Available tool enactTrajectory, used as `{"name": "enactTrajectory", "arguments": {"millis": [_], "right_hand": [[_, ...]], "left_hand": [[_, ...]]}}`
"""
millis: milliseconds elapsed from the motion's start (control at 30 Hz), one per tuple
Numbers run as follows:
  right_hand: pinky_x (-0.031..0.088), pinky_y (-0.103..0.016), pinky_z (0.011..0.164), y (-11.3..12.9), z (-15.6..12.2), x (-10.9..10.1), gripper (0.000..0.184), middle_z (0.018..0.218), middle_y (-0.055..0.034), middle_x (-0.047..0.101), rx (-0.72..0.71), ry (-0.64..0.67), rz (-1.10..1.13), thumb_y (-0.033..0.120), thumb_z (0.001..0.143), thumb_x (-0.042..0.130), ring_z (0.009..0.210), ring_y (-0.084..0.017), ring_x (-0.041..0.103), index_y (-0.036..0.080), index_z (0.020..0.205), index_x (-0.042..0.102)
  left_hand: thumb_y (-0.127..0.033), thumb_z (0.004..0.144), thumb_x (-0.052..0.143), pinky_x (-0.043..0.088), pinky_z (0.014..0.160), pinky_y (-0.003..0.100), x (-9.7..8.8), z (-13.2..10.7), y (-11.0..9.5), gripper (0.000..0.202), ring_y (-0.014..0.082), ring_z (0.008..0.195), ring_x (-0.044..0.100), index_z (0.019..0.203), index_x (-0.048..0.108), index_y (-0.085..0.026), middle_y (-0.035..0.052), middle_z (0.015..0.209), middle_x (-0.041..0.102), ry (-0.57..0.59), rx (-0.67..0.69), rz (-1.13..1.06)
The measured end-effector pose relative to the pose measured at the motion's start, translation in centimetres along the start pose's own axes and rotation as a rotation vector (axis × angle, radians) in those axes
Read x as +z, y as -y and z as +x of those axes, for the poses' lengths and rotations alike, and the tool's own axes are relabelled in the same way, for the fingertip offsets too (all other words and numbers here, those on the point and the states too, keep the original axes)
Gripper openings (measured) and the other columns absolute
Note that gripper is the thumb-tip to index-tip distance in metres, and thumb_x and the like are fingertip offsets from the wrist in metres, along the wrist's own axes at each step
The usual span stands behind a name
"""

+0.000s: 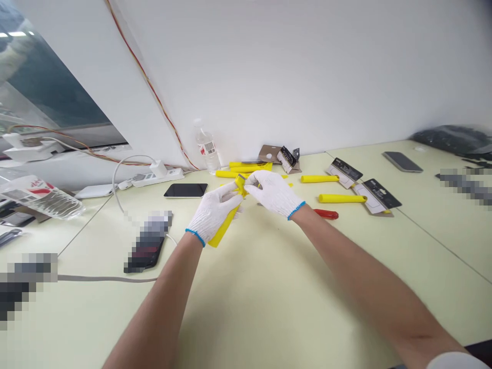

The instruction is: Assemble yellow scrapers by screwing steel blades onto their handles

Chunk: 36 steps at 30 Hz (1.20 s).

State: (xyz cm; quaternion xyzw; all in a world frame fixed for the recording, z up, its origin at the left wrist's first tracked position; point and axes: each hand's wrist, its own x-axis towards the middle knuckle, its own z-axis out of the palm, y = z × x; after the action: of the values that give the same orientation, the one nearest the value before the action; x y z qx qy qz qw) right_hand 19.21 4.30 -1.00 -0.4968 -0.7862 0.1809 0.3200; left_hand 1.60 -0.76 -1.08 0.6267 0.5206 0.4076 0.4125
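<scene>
A yellow scraper (223, 231) slants through my white-gloved left hand (218, 209), which is closed around it. Its wide yellow end points down toward me, and its head, with a small grey metal part, sticks up past the fingers. My right hand (272, 192), also gloved, pinches at the scraper's head. Whether something small is between those fingertips is hidden. Behind the hands lie more yellow tools (251, 167). Right of my right hand, a red-handled tool (326, 213) lies partly behind my forearm.
Two yellow handles (342, 198) lie at right beside black-and-white cards (380, 197). Opened packaging (287, 159) and a water bottle (207, 148) are by the wall. Phones (185, 190), a power strip (157, 177), cables and a tipped bottle (42, 197) occupy the left.
</scene>
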Motion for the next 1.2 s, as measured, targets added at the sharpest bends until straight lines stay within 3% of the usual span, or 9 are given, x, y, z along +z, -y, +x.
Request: {"name": "enactTrajectory", "arguments": {"millis": [133,400,600,867,1200], "right_hand": [[0.041,-0.029,0.08,-0.2,0.1,0.2,0.015,0.096,-0.0073,0.07,-0.006,-0.007,-0.031,0.024,0.094,0.056,0.086,-0.018,0.058,0.015,0.09,0.067],[0.04,-0.03,0.083,-0.1,0.0,-0.1,0.018,0.093,-0.0074,0.069,-0.004,0.016,-0.084,0.025,0.096,0.055,0.087,-0.019,0.057,0.016,0.088,0.069],[0.041,-0.031,0.084,-0.1,-0.2,0.0,0.02,0.092,-0.0083,0.07,0.064,0.0,-0.094,0.028,0.097,0.058,0.088,-0.021,0.059,0.016,0.088,0.071],[0.043,-0.031,0.08,-0.3,-0.1,0.2,0.022,0.094,-0.0088,0.072,0.149,-0.039,-0.071,0.037,0.094,0.065,0.085,-0.02,0.061,0.016,0.093,0.071],[0.042,-0.03,0.077,0.2,-0.1,-1.7,0.028,0.095,-0.0069,0.073,0.156,-0.021,-0.058,0.039,0.099,0.06,0.084,-0.017,0.061,0.016,0.087,0.07]], "left_hand": [[-0.042,0.101,0.064,0.062,0.078,0.033,0.4,-0.5,-0.6,0.039,0.0162,0.088,0.07,0.127,0.067,-0.012,0.0085,0.108,0.072,0.002,-0.005,0.019],[-0.043,0.1,0.065,0.063,0.078,0.034,0.3,-0.7,-0.8,0.044,0.0173,0.091,0.071,0.132,0.065,-0.013,0.0105,0.113,0.072,0.023,-0.003,0.041],[-0.031,0.092,0.067,0.058,0.068,0.029,0.1,0.0,-0.1,0.043,0.0163,0.077,0.07,0.132,0.07,-0.017,0.0052,0.094,0.074,0.08,-0.04,0.016],[-0.04,0.088,0.067,0.053,0.06,0.026,0.0,0.2,-0.1,0.053,0.0146,0.067,0.065,0.136,0.067,-0.016,0.0055,0.088,0.073,0.158,-0.107,-0.068],[-0.044,0.088,0.073,0.056,0.067,0.027,-0.2,0.9,1.0,0.058,0.0156,0.079,0.067,0.139,0.062,-0.016,0.0142,0.113,0.072,0.214,-0.179,-0.301]]}}
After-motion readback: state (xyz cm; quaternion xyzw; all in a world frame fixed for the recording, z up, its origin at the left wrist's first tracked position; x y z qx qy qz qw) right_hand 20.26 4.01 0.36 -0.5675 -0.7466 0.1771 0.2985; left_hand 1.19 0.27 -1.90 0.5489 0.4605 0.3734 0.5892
